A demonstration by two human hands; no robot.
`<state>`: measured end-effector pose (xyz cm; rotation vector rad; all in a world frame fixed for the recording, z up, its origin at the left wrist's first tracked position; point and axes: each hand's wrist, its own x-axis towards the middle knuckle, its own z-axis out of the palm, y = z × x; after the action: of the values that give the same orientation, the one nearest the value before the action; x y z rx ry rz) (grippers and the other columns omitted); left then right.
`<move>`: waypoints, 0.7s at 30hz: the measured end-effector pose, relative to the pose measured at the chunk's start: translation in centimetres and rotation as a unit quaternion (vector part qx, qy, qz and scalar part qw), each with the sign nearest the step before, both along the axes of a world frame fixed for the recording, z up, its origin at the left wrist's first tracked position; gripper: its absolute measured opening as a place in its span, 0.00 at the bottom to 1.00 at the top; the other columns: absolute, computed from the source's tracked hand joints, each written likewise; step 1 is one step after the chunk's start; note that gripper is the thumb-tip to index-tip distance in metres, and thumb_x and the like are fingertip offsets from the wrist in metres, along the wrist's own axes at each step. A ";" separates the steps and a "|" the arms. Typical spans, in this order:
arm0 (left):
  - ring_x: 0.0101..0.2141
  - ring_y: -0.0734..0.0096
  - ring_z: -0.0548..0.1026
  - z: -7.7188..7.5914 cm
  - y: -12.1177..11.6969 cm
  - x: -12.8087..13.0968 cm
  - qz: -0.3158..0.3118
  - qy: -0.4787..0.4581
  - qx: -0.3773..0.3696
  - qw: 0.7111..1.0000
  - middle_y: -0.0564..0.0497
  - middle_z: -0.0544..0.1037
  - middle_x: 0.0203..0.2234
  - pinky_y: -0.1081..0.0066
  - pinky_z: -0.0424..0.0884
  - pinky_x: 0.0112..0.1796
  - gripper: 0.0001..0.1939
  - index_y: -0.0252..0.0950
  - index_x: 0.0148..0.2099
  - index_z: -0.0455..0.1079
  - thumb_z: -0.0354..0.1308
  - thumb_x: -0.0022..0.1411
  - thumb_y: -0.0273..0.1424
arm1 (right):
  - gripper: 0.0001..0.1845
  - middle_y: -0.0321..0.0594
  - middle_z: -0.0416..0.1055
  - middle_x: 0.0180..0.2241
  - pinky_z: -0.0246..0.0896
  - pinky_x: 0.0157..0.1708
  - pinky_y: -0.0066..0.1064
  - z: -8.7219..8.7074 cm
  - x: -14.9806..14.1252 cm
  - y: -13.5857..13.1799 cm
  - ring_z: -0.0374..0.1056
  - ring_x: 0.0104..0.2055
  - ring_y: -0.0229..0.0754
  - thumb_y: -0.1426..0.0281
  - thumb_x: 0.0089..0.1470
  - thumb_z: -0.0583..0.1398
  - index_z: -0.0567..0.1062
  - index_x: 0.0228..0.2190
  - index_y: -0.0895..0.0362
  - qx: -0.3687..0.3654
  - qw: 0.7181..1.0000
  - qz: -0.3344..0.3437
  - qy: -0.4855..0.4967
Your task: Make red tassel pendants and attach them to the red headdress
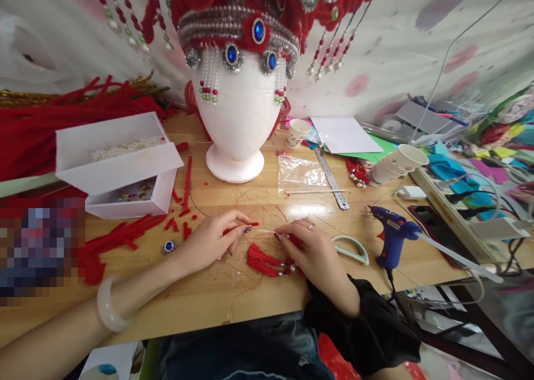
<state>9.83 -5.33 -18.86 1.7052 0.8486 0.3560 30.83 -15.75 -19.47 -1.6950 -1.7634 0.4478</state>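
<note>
– My right hand pinches a thin white strand.
– Left hand?
– Fingertips at its other end, near a short red strip; whether they grip, I cannot tell.
– Nearby?
– Beaded red thread tassels on the pale wooden counter, beside my right hand.

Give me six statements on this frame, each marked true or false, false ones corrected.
1. A thin white strip shows between the left hand and right hand. True.
2. The white bangle circles the right forearm. False: it circles the left forearm.
3. Red tassels lie beside the right hand. True.
4. The foam head is bare. False: it wears a red headdress.
5. The blue glue gun is right of both hands. True.
6. The metal ruler lies left of the foam head. False: it lies to the right.
</note>
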 end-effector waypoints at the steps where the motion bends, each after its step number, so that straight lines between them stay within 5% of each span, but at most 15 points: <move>1: 0.15 0.76 0.64 0.0 0.1 -0.1 0.013 -0.005 -0.006 1.000 0.59 0.71 0.15 0.76 0.58 0.19 0.11 0.38 0.43 0.68 0.53 0.66 0.40 | 0.08 0.43 0.76 0.34 0.64 0.40 0.37 0.1 0.0 0.0 0.70 0.39 0.46 0.71 0.62 0.57 0.78 0.36 0.55 0.002 1.000 -0.002 -0.011; 4: 0.17 0.76 0.65 -0.1 0.3 -0.2 0.023 -0.017 -0.023 0.999 0.55 0.77 0.21 0.75 0.62 0.21 0.09 0.39 0.41 0.63 0.51 0.67 0.39 | 0.07 0.44 0.76 0.37 0.63 0.42 0.37 0.7 0.0 -1.1 0.69 0.41 0.47 0.68 0.61 0.59 0.78 0.36 0.54 0.036 0.998 -0.040 -0.029; 7: 0.18 0.77 0.66 -0.3 0.3 -0.3 0.014 -0.018 -0.028 0.999 0.49 0.82 0.29 0.74 0.65 0.23 0.10 0.39 0.38 0.61 0.49 0.67 0.40 | 0.14 0.39 0.71 0.27 0.59 0.34 0.34 1.3 0.5 -4.3 0.66 0.31 0.42 0.61 0.61 0.59 0.74 0.26 0.54 0.078 0.975 -0.208 -0.027; 10: 0.17 0.78 0.64 -0.4 0.2 -0.5 0.023 0.001 -0.028 0.999 0.51 0.82 0.27 0.75 0.62 0.21 0.12 0.38 0.36 0.62 0.52 0.66 0.41 | 0.22 0.34 0.61 0.21 0.52 0.28 0.34 1.0 2.3 -8.1 0.57 0.23 0.39 0.51 0.54 0.62 0.67 0.22 0.54 0.087 0.854 -0.511 -0.042; 12: 0.16 0.79 0.62 -0.5 0.1 -0.5 0.037 0.016 -0.029 0.999 0.54 0.80 0.22 0.77 0.60 0.19 0.12 0.38 0.36 0.64 0.53 0.65 0.42 | 0.25 0.37 0.64 0.27 0.56 0.31 0.36 0.4 4.3 -9.5 0.61 0.27 0.43 0.46 0.45 0.65 0.67 0.28 0.55 0.048 0.790 -0.610 -0.044; 16: 0.17 0.78 0.67 -0.5 0.0 -0.5 0.048 0.031 -0.031 0.998 0.54 0.80 0.24 0.77 0.61 0.19 0.11 0.38 0.37 0.67 0.54 0.64 0.41 | 0.36 0.52 0.69 0.37 0.58 0.45 0.50 -0.5 8.8 -8.8 0.65 0.42 0.59 0.42 0.41 0.62 0.70 0.39 0.60 -0.013 0.822 -0.558 -0.107; 18: 0.19 0.78 0.69 -0.4 0.0 -0.4 0.044 0.021 -0.022 0.999 0.52 0.82 0.30 0.77 0.64 0.21 0.10 0.37 0.38 0.68 0.54 0.64 0.38 | 0.32 0.50 0.71 0.32 0.58 0.44 0.50 -0.5 10.4 -7.2 0.66 0.40 0.59 0.43 0.45 0.59 0.73 0.36 0.59 -0.071 0.848 -0.513 -0.113; 21: 0.21 0.78 0.71 -0.1 0.0 -0.3 0.038 0.009 -0.024 0.999 0.50 0.82 0.33 0.77 0.66 0.22 0.09 0.37 0.43 0.68 0.52 0.64 0.35 | 0.27 0.49 0.71 0.27 0.60 0.37 0.45 0.1 11.5 -5.4 0.68 0.36 0.59 0.47 0.48 0.59 0.76 0.33 0.59 -0.114 0.841 -0.524 -0.075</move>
<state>9.51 -5.31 -18.97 1.6367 0.9303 0.3696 42.28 -21.16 -19.38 -2.5894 -0.6348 0.0092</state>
